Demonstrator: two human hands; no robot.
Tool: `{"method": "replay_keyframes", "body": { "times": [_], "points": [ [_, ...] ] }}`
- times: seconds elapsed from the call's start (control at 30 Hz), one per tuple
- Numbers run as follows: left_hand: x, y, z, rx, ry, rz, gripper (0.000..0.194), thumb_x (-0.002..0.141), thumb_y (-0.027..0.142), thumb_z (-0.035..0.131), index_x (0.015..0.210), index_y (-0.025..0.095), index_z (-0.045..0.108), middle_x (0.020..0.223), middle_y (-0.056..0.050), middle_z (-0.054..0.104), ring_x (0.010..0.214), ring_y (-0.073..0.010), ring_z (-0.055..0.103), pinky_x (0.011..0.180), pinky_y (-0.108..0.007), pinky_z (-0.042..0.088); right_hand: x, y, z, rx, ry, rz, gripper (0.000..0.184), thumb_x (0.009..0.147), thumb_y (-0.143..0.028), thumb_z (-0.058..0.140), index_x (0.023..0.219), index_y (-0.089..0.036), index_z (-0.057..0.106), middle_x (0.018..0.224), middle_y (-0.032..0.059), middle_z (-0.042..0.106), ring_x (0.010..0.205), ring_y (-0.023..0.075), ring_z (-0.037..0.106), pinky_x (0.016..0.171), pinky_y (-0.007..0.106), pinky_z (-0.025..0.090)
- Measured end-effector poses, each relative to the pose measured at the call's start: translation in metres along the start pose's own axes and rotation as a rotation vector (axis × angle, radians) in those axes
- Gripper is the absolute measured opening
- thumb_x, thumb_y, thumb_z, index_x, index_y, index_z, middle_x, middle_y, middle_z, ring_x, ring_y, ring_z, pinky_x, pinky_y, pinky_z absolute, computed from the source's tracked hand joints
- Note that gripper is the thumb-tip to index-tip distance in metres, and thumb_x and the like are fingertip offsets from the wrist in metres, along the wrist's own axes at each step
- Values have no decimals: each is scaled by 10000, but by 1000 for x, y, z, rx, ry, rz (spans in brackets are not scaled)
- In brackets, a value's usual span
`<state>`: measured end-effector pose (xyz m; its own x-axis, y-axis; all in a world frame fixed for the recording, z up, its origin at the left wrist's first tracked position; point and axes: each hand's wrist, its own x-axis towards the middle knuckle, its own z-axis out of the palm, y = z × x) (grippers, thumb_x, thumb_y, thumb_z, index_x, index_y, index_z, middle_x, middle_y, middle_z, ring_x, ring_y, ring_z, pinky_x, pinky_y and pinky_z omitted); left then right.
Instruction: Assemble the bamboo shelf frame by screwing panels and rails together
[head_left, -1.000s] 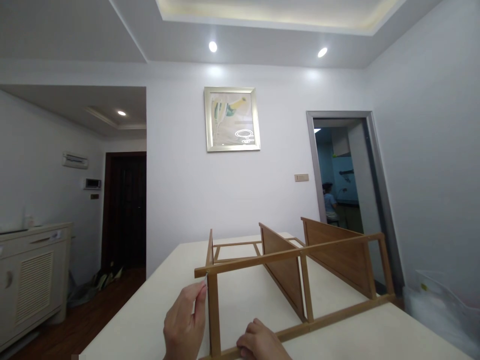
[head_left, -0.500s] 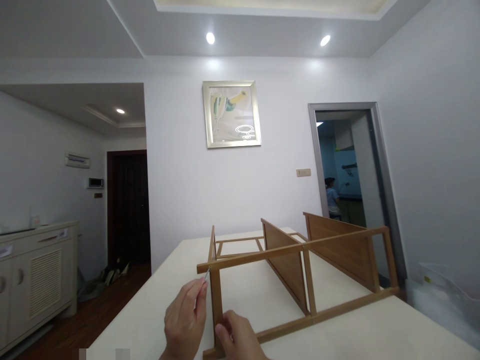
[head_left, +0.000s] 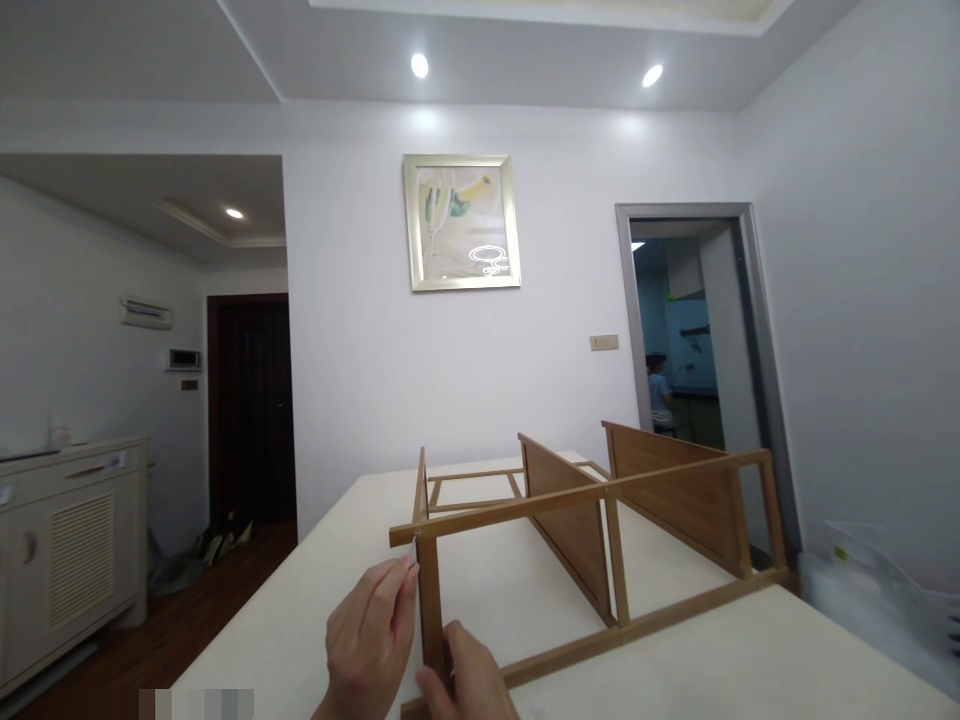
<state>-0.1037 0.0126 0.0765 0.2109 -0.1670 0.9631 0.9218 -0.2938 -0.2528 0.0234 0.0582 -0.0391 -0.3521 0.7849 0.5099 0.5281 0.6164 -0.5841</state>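
The work in hand looks to be driving or tightening a fastener at the upper left corner of the wooden frame [head_left: 510, 510], which lies on its side across the pale worktop [head_left: 292, 610]. The left hand [head_left: 369, 632] is pinched nearly closed on a thin metal tool [head_left: 414, 550], its tip up at that joint; the turning itself cannot be seen. The right hand [head_left: 478, 675] is curled around the lower part of the left crosspiece [head_left: 430, 610], apparently bracing it. The next move seems to call for a well-seated tip, small finger turns and a steady corner. The frame is plain mid-brown wood with slim, straight rails, three panels standing between its near and far sides, and open gaps showing the worktop.
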Motion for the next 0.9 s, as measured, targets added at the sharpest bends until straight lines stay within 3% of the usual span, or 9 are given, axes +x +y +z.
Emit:
{"method": "replay_keyframes", "body": {
  "times": [0.1,0.23,0.3,0.37,0.43,0.5,0.57,0.7,0.9],
  "points": [
    [1,1,-1,-18,4,2,227,807,13,687,1005,107,633,840,-61,722,770,-131,690,728,-237,525,-2,-1,-1,-28,-30,-9,97,855,-273,554,920,-239,490,780,7,647,694,169,607,597,236,398],
    [1,2,0,-13,16,-5,207,827,28,669,1008,119,628,835,-56,724,764,-133,694,721,-238,533,-2,-6,-19,-111,65,-141,141,857,-230,535,998,-235,530,867,36,675,756,187,632,655,263,436],
    [0,3,1,-21,12,-11,187,840,37,657,1004,120,625,829,-55,721,759,-133,694,714,-237,536,4,-17,-46,-107,172,-294,187,908,-219,469,1078,-231,546,922,63,680,824,199,635,723,289,458],
    [0,3,2,-38,4,-18,177,843,37,649,999,117,623,826,-59,716,760,-135,693,714,-237,538,21,-35,-85,-95,287,-420,219,954,-194,381,1018,-223,588,892,76,668,865,206,623,762,311,462],
    [-1,4,3,-50,4,-25,185,837,29,652,997,117,620,826,-59,712,761,-136,692,713,-235,539,51,-59,-127,-107,327,-410,264,969,-186,360,1021,-200,618,940,91,675,924,210,615,821,333,463],
    [-2,4,4,-57,4,-32,200,829,20,656,1001,115,618,828,-59,709,766,-135,691,718,-234,538,90,-81,-159,-167,173,-260,278,974,-179,377,1095,-179,627,1074,99,678,1042,217,596,909,359,444],
    [-2,4,4,-62,2,-33,201,825,11,656,999,105,616,825,-64,707,770,-133,688,725,-232,536,131,-96,-174,-178,42,-237,247,970,-202,434,1059,-174,662,1084,83,693,1060,221,605,922,359,448],
    [-2,2,4,-62,0,-30,168,831,11,646,980,82,618,820,-82,709,772,-134,687,733,-229,532,184,-101,-156,-178,-232,-207,191,948,-311,570,999,-163,680,987,33,702,917,193,658,829,340,523],
    [-2,3,7,-47,6,-50,166,849,29,625,1000,97,614,837,-86,723,777,-144,701,729,-233,537,185,-85,-123,-190,-356,-202,296,947,-373,587,1165,-174,605,1174,67,626,994,203,635,851,406,548]
  ]
}}
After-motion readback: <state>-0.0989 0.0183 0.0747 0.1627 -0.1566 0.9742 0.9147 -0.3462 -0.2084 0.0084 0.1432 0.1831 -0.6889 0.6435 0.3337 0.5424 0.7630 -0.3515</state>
